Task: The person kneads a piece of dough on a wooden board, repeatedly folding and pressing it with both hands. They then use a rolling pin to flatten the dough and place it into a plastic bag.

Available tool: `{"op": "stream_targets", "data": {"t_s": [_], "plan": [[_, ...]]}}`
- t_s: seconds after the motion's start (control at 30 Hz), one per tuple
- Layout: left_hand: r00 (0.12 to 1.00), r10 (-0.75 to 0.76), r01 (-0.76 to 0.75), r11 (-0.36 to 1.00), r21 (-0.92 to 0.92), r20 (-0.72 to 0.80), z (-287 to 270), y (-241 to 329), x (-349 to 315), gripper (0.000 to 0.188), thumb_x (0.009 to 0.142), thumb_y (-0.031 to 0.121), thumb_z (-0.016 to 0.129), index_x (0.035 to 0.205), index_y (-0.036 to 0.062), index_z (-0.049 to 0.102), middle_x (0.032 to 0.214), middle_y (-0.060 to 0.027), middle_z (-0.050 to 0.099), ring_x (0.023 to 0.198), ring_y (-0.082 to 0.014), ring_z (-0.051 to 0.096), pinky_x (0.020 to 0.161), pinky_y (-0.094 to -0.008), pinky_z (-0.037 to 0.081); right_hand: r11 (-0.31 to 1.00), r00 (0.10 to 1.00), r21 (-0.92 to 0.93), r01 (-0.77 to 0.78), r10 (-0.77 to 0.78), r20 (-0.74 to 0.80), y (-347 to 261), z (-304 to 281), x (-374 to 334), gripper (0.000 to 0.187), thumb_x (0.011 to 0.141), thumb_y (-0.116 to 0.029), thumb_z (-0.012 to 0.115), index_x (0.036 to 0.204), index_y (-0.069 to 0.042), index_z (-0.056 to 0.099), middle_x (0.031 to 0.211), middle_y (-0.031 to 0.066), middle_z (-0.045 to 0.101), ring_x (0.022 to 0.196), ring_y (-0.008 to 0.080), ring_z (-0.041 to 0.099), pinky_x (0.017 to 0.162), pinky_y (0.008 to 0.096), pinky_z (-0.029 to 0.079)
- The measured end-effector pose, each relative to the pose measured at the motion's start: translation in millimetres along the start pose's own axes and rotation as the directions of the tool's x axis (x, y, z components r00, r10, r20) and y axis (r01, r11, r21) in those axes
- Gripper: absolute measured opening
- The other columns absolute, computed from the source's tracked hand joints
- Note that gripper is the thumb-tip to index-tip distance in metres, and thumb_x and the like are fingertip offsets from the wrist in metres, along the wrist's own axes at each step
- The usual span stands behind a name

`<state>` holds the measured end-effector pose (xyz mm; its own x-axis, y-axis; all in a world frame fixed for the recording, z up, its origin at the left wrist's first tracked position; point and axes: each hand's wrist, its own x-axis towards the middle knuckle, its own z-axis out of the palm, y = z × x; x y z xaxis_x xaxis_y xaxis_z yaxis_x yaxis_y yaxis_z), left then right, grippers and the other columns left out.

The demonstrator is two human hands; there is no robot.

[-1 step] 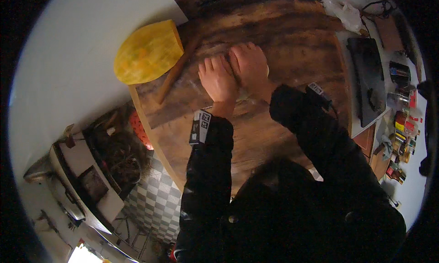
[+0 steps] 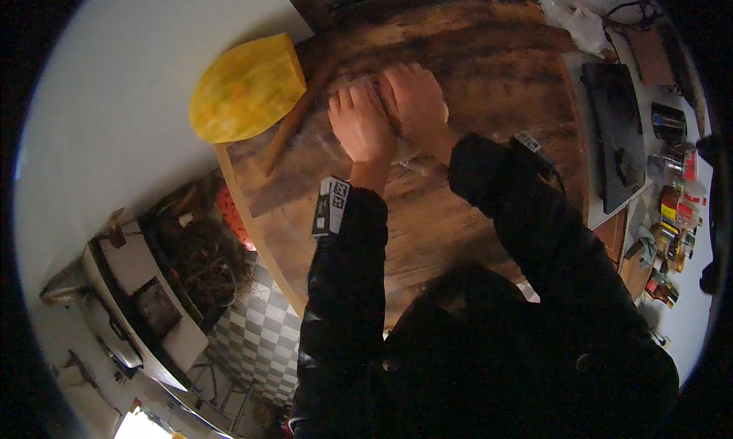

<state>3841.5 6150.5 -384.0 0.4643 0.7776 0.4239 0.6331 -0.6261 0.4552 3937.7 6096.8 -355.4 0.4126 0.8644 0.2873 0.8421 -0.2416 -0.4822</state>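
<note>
Material [image 2: 446, 113] — pale, mostly hidden — peeks from under the hands [image 2: 361, 124] [image 2: 414, 101].

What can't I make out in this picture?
Head view: whatever lies under the left hand and right hand, mostly hidden by them.
Head view: contents of the small containers, too small to tell.
Head view: full shape of the bright patch, cut off by the lower edge.
</note>
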Motion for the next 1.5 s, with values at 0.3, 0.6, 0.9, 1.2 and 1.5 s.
{"op": "stream_targets", "data": {"t_s": [0.3, 0.6, 0.9, 1.2, 1.5], "plan": [[0.983, 0.146, -0.157, 0.983, -0.092, -0.114, 35.0, -5.6, 92.3, 0.011, 0.087, 0.011, 0.054, 0.096, 0.0067, 0.058, 0.094, -0.0108, 0.062, 0.09, -0.0329, 0.056, 0.074, -0.0408, 0.05, 0.999, 0.991, -0.016, 0.027, -0.029, -0.129, 46.9, 51.7, 92.0, 0.012, 0.086, -0.02, 0.054, 0.09, -0.009, 0.059, 0.081, 0.0135, 0.065, 0.076, 0.0362, 0.062, 0.067, 0.0475, 0.048], [0.973, 0.222, -0.227, 0.969, -0.101, -0.065, -0.6, 9.4, 17.3, 0.032, 0.097, 0.022, 0.043, 0.118, 0.002, 0.057, 0.116, -0.0165, 0.059, 0.111, -0.0384, 0.05, 0.098, -0.0467, 0.037, 0.98, 0.967, 0.121, 0.159, -0.13, -0.22, 25.0, 11.0, 12.2, 0.019, 0.084, -0.019, 0.055, 0.097, -0.006, 0.06, 0.094, 0.0124, 0.062, 0.091, 0.0354, 0.054, 0.08, 0.0447, 0.042], [0.974, 0.183, -0.166, 0.977, -0.134, 0.131, -75.4, 33.9, -145.0, 0.055, 0.095, 0.03, 0.039, 0.137, -0.0057, 0.041, 0.144, -0.0246, 0.038, 0.135, -0.0398, 0.033, 0.109, -0.0528, 0.026, 0.976, 0.975, -0.012, 0.216, -0.216, -0.05, -28.0, -32.5, -149.5, 0.039, 0.087, -0.023, 0.055, 0.123, -0.006, 0.057, 0.137, 0.0125, 0.048, 0.132, 0.0331, 0.037, 0.108, 0.0533, 0.026], [0.991, -0.109, 0.088, 0.967, -0.24, -0.076, -64.0, -8.1, -43.1, 0.047, 0.091, 0.023, 0.052, 0.129, -0.0052, 0.047, 0.125, -0.0235, 0.05, 0.12, -0.0405, 0.042, 0.104, -0.0475, 0.032, 0.989, 0.992, 0.104, 0.105, -0.112, 0.063, -0.9, 13.7, -22.3, 0.039, 0.091, -0.032, 0.054, 0.119, -0.005, 0.059, 0.129, 0.0123, 0.053, 0.124, 0.0337, 0.045, 0.103, 0.0507, 0.033], [0.951, -0.172, 0.105, 0.962, 0.253, 0.257, -107.7, -93.4, -32.0, 0.039, 0.084, 0.015, 0.065, 0.118, 0.0, 0.053, 0.114, -0.0199, 0.051, 0.106, -0.0373, 0.049, 0.088, -0.0457, 0.043, 0.93, 0.889, 0.126, 0.344, -0.366, 0.275, -20.8, -43.8, -71.5, 0.068, 0.075, -0.042, 0.072, 0.13, -0.009, 0.049, 0.127, 0.0126, 0.051, 0.116, 0.0356, 0.047, 0.095, 0.0501, 0.038]]}}
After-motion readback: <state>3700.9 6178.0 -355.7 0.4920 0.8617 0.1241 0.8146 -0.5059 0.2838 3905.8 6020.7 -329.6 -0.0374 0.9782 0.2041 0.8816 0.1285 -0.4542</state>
